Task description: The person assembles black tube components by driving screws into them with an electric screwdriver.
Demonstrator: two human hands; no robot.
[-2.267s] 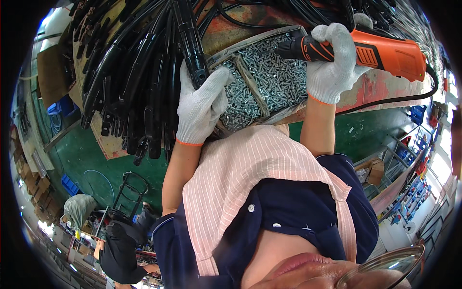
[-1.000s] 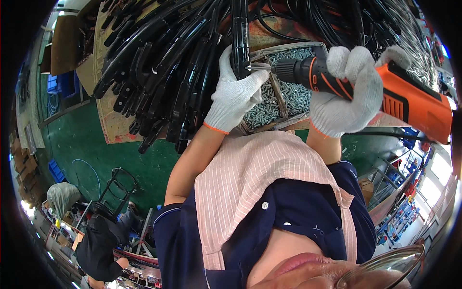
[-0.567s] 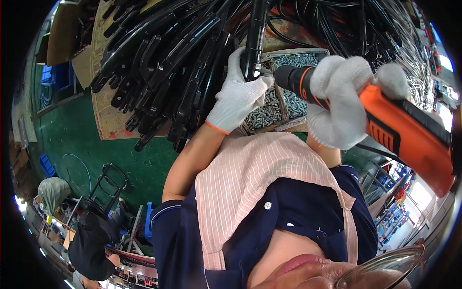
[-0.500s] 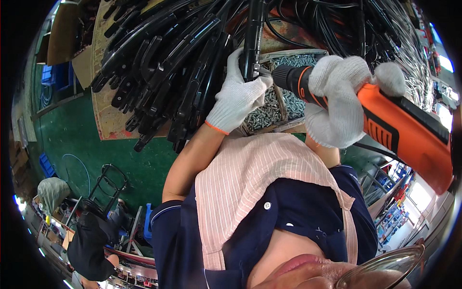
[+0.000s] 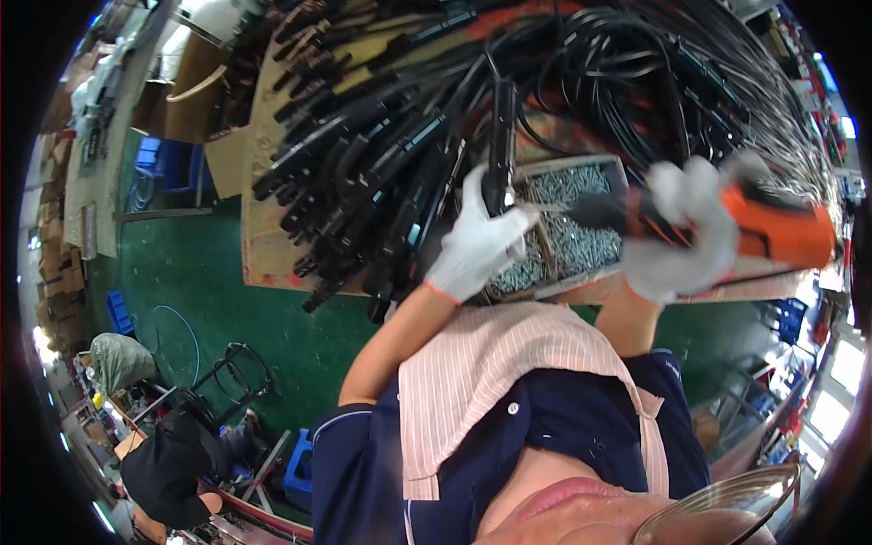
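My left hand [image 5: 483, 238], in a white knitted glove, is closed round the lower end of a long black plastic handle [image 5: 502, 127] with a cable at its far end. A small shiny metal spot shows on the handle near my fingers. My right hand [image 5: 683, 232], gloved too and blurred, grips an orange and black power screwdriver [image 5: 783, 218]. Its thin bit points left at the handle's lower end; whether the tip touches is hard to tell. Beneath both hands stands a shallow box [image 5: 623, 174] of small metal screws [image 5: 581, 238], parted by a divider.
Many black handles [image 5: 363, 182] with cables lie heaped at the left of the worktable [image 5: 263, 241]. Coiled black cables [image 5: 609, 100] and pale wires [image 5: 772, 136] spread across the back and right. Another person in dark clothing [image 5: 168, 468] is at lower left, beyond the green floor [image 5: 209, 263].
The screwdriver has drawn back to the right, away from the handle, so its thin bit now shows. My left hand still holds the handle. The whole view has shifted.
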